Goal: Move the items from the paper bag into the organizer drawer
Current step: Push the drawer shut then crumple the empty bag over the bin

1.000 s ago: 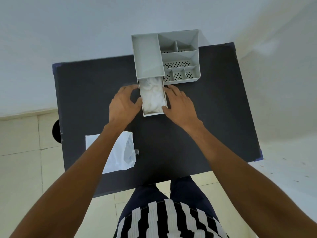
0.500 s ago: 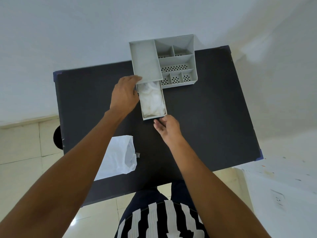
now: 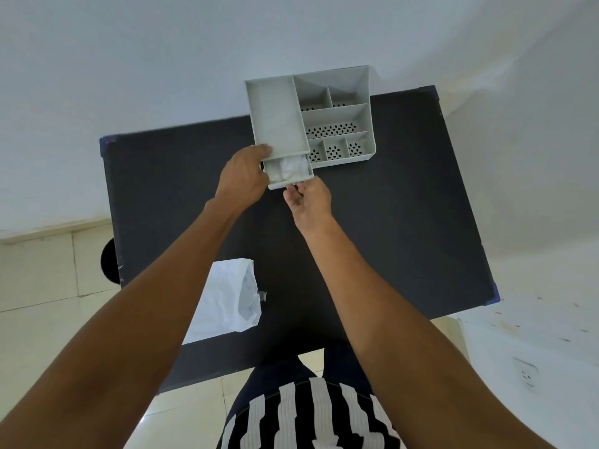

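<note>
drawer nearly shut, items already inside

the drawer (image 3: 289,172), just ahead of the right hand (image 3: 309,199), holds crumpled white items and sticks partly out of the organizer (image 3: 311,119); what is left looks like closing it. right fingertips pinch its front edge, the left hand (image 3: 243,179) lies flat, bracing the organizer's corner. the paper bag (image 3: 227,299) lies limp on the worktop (image 3: 405,222), well behind the left hand, apparently empty. the open compartments look bare.

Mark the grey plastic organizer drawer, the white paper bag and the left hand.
grey plastic organizer drawer (image 3: 293,184): head view, front wall.
white paper bag (image 3: 223,306): head view, crumpled middle.
left hand (image 3: 242,178): head view, back of hand.
</note>
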